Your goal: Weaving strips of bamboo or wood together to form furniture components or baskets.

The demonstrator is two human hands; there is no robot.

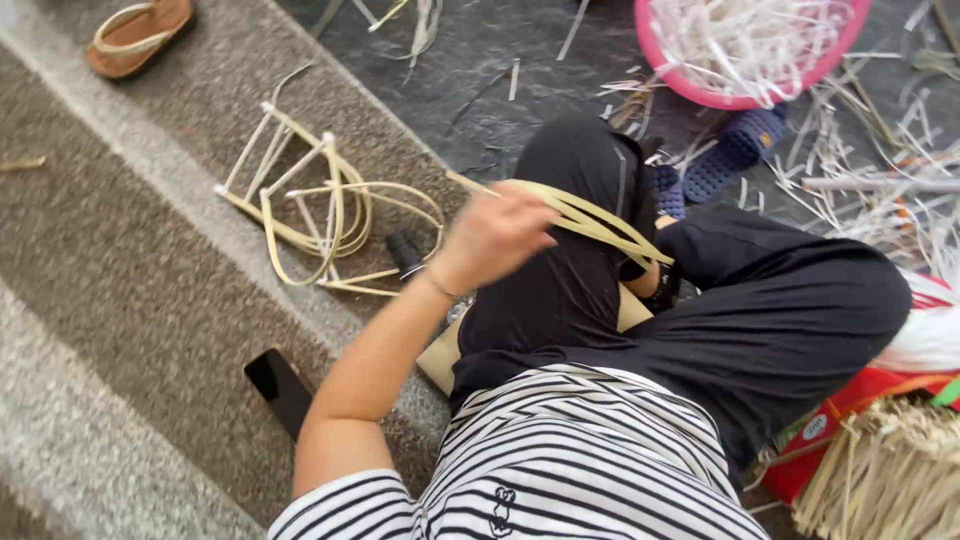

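Note:
My left hand (492, 236) is raised over my knee and is shut on a bundle of thin, pale bamboo strips (600, 225). The strips run from the hand to the right, down toward the gap between my black-trousered legs (780, 310). A thin bracelet circles the wrist. My right hand does not show; the far end of the strips disappears behind my leg. Left of the hand, a half-built frame of bent bamboo strips (310, 205) lies on the grey step.
A black phone (279, 389) and a small black object (405, 254) lie on the step. A brown sandal (135, 35) sits far left. A pink basin (745, 97) holds shavings, with blue slippers (735, 150) below it. A red package (850, 415) and a straw bundle (890, 480) are at right.

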